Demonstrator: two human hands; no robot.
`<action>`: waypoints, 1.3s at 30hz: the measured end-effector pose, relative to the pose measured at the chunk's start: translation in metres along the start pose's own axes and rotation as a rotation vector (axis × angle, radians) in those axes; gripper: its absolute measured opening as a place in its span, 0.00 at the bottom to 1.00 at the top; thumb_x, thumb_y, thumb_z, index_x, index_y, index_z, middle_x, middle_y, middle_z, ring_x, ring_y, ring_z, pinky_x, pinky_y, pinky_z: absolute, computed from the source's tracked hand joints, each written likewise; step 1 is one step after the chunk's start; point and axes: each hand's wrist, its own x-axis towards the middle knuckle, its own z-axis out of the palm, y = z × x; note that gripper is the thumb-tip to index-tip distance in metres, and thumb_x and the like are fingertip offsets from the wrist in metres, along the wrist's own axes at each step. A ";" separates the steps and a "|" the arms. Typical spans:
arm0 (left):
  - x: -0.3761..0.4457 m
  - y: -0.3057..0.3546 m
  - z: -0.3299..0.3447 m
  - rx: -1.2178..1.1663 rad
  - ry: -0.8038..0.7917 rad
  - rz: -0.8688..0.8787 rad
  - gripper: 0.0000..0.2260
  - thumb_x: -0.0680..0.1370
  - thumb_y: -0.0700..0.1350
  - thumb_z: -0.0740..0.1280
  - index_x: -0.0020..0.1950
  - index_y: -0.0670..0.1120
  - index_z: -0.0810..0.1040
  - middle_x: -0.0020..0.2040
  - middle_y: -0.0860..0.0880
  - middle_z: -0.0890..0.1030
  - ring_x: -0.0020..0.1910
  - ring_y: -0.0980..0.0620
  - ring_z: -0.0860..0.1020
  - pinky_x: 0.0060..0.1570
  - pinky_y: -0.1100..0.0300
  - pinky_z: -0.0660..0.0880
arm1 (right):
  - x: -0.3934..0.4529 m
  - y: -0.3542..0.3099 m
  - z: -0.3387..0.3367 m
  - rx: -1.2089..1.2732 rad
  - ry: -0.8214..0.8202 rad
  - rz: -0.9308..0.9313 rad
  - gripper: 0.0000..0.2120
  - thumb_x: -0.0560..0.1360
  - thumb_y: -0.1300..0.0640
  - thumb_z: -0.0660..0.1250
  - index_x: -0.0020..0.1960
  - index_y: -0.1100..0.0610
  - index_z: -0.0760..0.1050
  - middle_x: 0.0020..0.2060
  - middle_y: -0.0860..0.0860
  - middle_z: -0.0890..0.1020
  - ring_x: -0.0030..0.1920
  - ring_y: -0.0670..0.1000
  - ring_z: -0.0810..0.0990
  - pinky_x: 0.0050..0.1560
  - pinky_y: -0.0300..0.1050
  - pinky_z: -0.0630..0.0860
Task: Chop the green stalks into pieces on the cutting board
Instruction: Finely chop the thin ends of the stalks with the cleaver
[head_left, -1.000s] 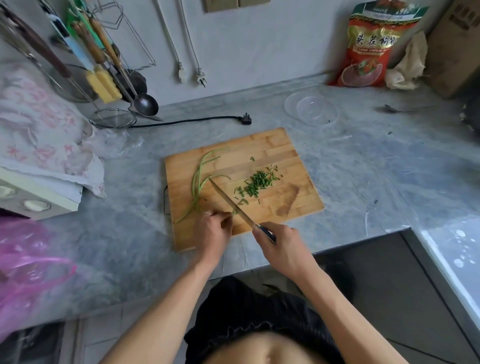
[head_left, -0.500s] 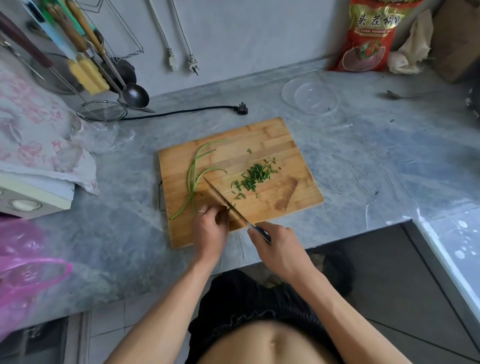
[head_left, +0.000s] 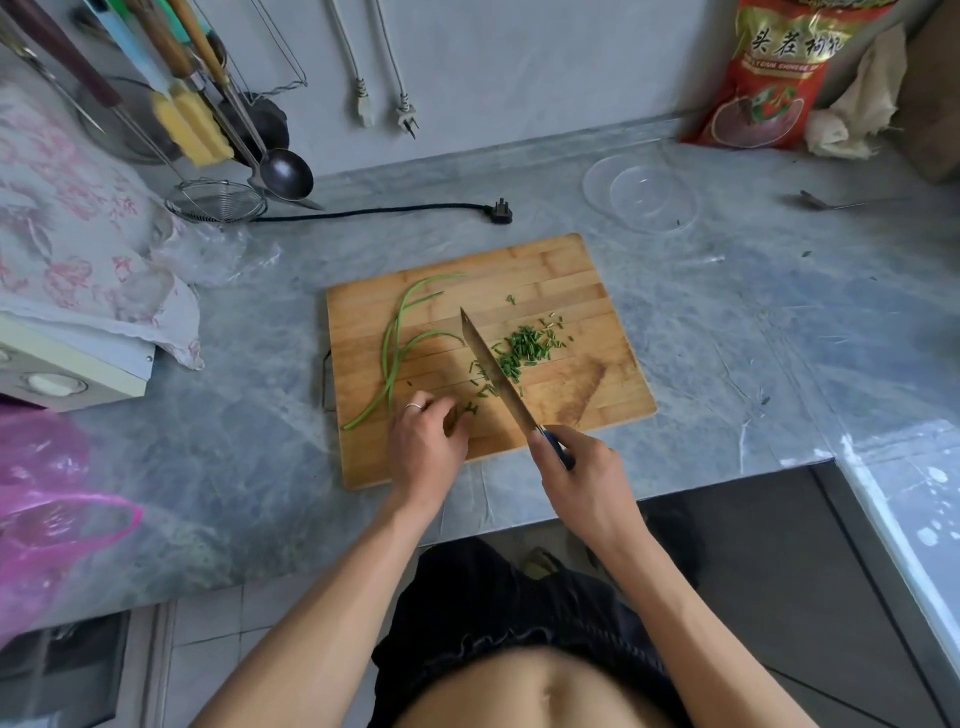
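Note:
A wooden cutting board (head_left: 571, 270) lies on the grey marble counter. Long green stalks (head_left: 395, 343) curve across its left half. A pile of chopped green pieces (head_left: 524, 348) sits at the board's middle. My right hand (head_left: 582, 483) grips the dark handle of a knife (head_left: 493, 369), whose blade points up-left across the board, to the left of the pile. My left hand (head_left: 426, 447), with a ring on it, rests at the board's near left; its curled fingers pinch the stalks' cut ends and a few green bits, just left of the blade.
A clear glass dish (head_left: 641, 197) stands beyond the board on the right, a black plug and cord (head_left: 498, 212) behind it. Utensils and a ladle (head_left: 285, 174) hang at back left. A red food bag (head_left: 769, 78) leans on the wall. A pink plastic bag (head_left: 52, 509) is at left.
The knife blade has shifted right and farther up the board, away from my left fingers. My left hand has stayed at the stalks' near ends. The camera has tilted slightly.

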 end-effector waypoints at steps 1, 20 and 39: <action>0.003 0.002 0.001 0.010 -0.004 0.001 0.08 0.74 0.47 0.73 0.51 0.46 0.85 0.44 0.48 0.79 0.43 0.44 0.79 0.45 0.49 0.77 | 0.000 0.000 -0.001 0.006 0.003 0.001 0.18 0.81 0.51 0.61 0.36 0.59 0.69 0.25 0.49 0.63 0.26 0.47 0.57 0.28 0.40 0.56; 0.054 -0.005 -0.013 -0.035 -0.289 -0.056 0.08 0.72 0.51 0.76 0.41 0.47 0.83 0.39 0.50 0.78 0.39 0.50 0.77 0.38 0.57 0.72 | 0.001 0.003 -0.004 0.068 0.042 0.065 0.18 0.81 0.47 0.61 0.40 0.59 0.74 0.29 0.62 0.72 0.27 0.50 0.64 0.30 0.46 0.63; 0.013 0.000 -0.013 0.055 -0.047 -0.155 0.16 0.73 0.52 0.75 0.57 0.44 0.85 0.50 0.46 0.82 0.47 0.47 0.81 0.44 0.53 0.78 | 0.001 0.010 -0.006 0.044 0.025 0.076 0.19 0.81 0.46 0.61 0.39 0.61 0.71 0.30 0.63 0.72 0.34 0.63 0.73 0.32 0.45 0.64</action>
